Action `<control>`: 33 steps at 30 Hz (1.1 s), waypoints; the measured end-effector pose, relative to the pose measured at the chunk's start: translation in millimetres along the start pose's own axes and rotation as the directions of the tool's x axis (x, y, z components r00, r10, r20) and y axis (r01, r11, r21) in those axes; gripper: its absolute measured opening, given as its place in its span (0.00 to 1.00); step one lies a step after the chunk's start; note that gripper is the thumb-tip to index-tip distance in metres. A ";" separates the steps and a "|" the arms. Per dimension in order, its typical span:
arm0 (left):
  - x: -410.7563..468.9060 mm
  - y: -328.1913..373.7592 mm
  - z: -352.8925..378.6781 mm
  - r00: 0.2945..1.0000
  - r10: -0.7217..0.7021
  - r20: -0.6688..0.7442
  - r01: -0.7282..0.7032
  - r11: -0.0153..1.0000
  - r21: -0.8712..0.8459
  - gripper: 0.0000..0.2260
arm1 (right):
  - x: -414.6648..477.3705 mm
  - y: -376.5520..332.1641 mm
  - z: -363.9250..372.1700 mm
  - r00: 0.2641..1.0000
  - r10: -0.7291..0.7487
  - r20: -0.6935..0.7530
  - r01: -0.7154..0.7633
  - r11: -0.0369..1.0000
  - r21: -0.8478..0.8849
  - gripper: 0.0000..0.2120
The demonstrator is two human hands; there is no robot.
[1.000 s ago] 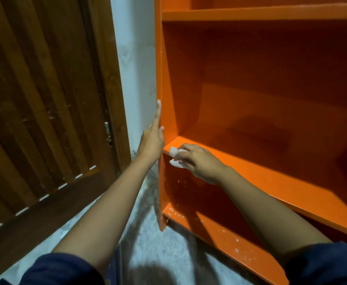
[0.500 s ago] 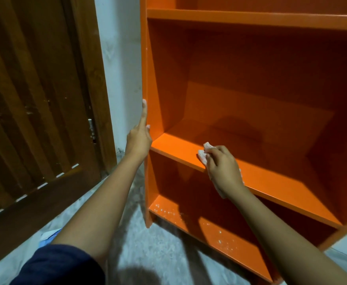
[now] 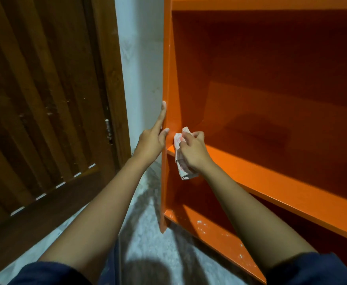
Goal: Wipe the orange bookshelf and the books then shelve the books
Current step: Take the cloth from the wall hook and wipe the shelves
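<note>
The orange bookshelf [image 3: 271,177] fills the right half of the view, its shelves bare. My left hand [image 3: 153,138] rests with straight fingers against the outer face of the shelf's left side panel, thumb on its front edge. My right hand [image 3: 191,151] grips a crumpled white cloth [image 3: 181,161] at the left end of the middle shelf, close to the inside of the side panel. No books are in view.
A dark wooden slatted door [image 3: 45,99] stands at the left, with a strip of white wall [image 3: 141,68] between it and the shelf. The bottom shelf board [image 3: 209,229] carries white specks. Grey speckled floor [image 3: 148,243] lies below.
My right hand has moved the cloth left along the middle shelf, back to the corner by the side panel. My left hand has stayed on the panel.
</note>
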State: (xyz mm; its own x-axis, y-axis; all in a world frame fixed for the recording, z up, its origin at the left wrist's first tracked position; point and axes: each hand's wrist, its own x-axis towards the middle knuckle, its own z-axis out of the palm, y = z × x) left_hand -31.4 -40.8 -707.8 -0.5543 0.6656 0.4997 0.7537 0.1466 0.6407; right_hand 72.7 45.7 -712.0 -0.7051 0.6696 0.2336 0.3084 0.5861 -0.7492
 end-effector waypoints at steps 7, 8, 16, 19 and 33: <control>3.7 -10.3 1.3 0.999 0.044 0.024 -0.043 0.998 -0.041 0.31 | 9.2 20.4 -20.9 0.895 -0.088 0.437 0.248 0.913 -0.325 0.42; 4.0 -11.4 1.1 0.998 0.051 0.023 -0.050 0.998 -0.041 0.31 | 8.2 21.7 -19.2 0.902 -0.123 0.414 0.272 0.906 -0.325 0.42; 3.9 -11.8 0.2 0.998 0.063 0.024 -0.061 0.996 -0.062 0.30 | -0.8 15.3 13.4 0.968 -0.250 0.024 0.250 0.950 -0.188 0.32; 5.2 -12.3 -0.6 0.998 0.059 0.027 -0.057 0.997 -0.060 0.31 | 3.6 10.2 18.6 0.980 -0.196 0.044 0.200 0.949 -0.242 0.31; -3.0 -6.7 15.3 0.992 0.045 -0.118 -0.043 0.999 0.022 0.29 | -2.5 17.5 20.7 0.959 -0.256 0.120 0.277 0.757 -0.593 0.29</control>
State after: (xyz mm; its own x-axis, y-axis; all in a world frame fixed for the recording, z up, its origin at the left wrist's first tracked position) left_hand -29.3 -32.6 -722.6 -0.5576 0.5805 0.5933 0.7843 0.1343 0.6057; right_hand 66.7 44.8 -738.5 -0.8321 0.4369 0.3417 0.4167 0.8990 -0.1349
